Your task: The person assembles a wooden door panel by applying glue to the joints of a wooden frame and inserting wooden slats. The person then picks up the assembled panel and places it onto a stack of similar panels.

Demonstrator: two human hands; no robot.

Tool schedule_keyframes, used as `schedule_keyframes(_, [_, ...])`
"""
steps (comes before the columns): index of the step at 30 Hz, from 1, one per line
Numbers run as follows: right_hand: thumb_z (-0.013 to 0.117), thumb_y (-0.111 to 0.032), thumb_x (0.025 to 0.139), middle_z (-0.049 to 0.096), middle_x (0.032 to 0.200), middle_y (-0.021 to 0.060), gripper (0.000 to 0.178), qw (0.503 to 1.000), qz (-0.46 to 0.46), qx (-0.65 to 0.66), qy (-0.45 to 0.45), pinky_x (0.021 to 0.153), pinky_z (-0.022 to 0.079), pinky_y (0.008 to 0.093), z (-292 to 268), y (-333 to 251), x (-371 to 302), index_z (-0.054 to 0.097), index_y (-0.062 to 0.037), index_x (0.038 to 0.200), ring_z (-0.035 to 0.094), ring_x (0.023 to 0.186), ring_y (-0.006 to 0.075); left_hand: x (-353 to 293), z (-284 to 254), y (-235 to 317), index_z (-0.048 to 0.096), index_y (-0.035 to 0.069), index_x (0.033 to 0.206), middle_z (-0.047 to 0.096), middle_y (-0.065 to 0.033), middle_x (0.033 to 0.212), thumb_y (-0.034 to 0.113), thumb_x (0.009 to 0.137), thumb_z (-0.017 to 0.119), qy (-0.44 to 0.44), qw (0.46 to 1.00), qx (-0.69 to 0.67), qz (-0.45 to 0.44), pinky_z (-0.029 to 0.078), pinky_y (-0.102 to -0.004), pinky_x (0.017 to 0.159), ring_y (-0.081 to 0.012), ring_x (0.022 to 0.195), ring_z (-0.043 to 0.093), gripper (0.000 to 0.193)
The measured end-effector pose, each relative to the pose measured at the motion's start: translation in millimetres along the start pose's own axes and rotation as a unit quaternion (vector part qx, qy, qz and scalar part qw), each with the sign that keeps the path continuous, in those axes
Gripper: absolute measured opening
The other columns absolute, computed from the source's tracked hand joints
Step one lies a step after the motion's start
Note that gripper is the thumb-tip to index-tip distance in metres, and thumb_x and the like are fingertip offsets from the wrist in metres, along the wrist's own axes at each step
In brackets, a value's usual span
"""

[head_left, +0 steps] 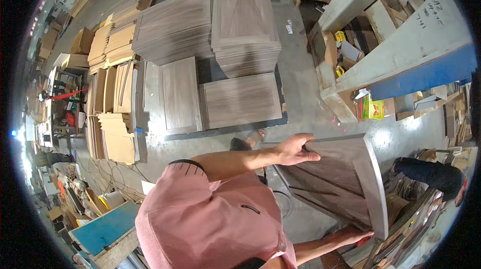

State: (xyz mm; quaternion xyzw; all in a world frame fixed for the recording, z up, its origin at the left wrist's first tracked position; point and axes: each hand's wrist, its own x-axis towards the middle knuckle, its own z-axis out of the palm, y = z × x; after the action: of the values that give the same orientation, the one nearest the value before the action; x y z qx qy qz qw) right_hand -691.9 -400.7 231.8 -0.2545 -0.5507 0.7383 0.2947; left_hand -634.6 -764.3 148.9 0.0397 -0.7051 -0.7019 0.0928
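Note:
A grey wood-grain panel (pixel 345 169) with diagonal strips across its face is held tilted, in front of and to the right of my pink shirt. My left hand (pixel 296 151) grips its upper left edge, the thumb lying over the face. At the lower right corner, my right hand (pixel 353 235) supports the bottom edge; most of its fingers are hidden by the panel.
Stacks of similar panels (pixel 245 16) stand on a dark pallet ahead. Flat cardboard piles (pixel 117 88) are to their left. A heavy machine frame (pixel 396 61) rises at right. A person's dark-clothed limb (pixel 431 174) shows at far right. Cables (pixel 110 171) cross the floor.

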Motion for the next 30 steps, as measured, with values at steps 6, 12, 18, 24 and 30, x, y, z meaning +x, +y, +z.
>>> schedule_keyframes(6, [0.047,-0.048,0.102,0.040,0.154,0.0203,0.066,0.987,-0.076,-0.105,-0.099,0.117,0.030,0.0567,25.7,-11.1,-4.2,0.041,-0.0030,0.150,0.037,0.142,0.0365,-13.7,-5.4,15.8,0.060,-0.004,0.125,0.068,-0.0123,0.101,0.041,0.087,0.080,0.128,0.980,-0.144,-0.043,0.053,-0.0326,0.081,-0.0148,0.099,0.063,0.063])
schedule_keyframes(12, [0.046,-0.071,0.094,0.022,0.165,0.0178,0.096,0.914,0.154,-0.176,-0.332,0.123,0.016,0.0538,-16.5,88.5,-28.3,0.023,-0.0047,0.159,0.023,0.150,0.0369,-22.2,-30.8,36.2,0.065,-0.004,0.109,0.062,-0.0071,0.089,0.052,0.087,0.077,0.231,0.973,-0.021,-0.015,0.048,-0.0311,0.070,-0.0121,0.079,0.055,0.061])
schedule_keyframes(18, [0.045,-0.066,0.100,0.047,0.149,0.0116,0.082,0.888,0.239,-0.129,-0.371,0.113,0.035,0.0437,-59.8,235.2,-31.8,0.042,-0.0001,0.148,0.046,0.135,0.0262,7.0,-62.1,46.0,0.063,0.001,0.097,0.049,0.0021,0.075,0.054,0.090,0.073,0.250,0.962,-0.007,-0.107,0.038,-0.0300,0.056,-0.0074,0.066,0.042,0.055])
schedule_keyframes(24, [0.046,-0.067,0.099,0.051,0.147,0.0094,0.085,0.905,0.282,-0.142,-0.287,0.112,0.036,0.0388,30.3,193.2,-54.6,0.046,0.0051,0.144,0.048,0.132,0.0250,48.1,-94.1,34.4,0.060,-0.001,0.100,0.057,-0.0035,0.085,0.055,0.097,0.062,0.227,0.971,0.030,-0.063,0.043,-0.0320,0.069,-0.0126,0.078,0.049,0.055])
schedule_keyframes(30, [0.053,-0.072,0.093,0.058,0.131,0.0047,0.087,0.881,0.321,-0.239,-0.254,0.100,0.044,0.0356,80.6,209.6,-51.8,0.052,0.0028,0.139,0.055,0.115,0.0201,-64.0,-144.5,-97.3,0.046,-0.004,0.146,0.054,-0.0170,0.144,0.068,0.100,0.038,0.122,0.907,0.061,-0.399,0.038,-0.0378,0.111,-0.0255,0.132,0.049,0.086])
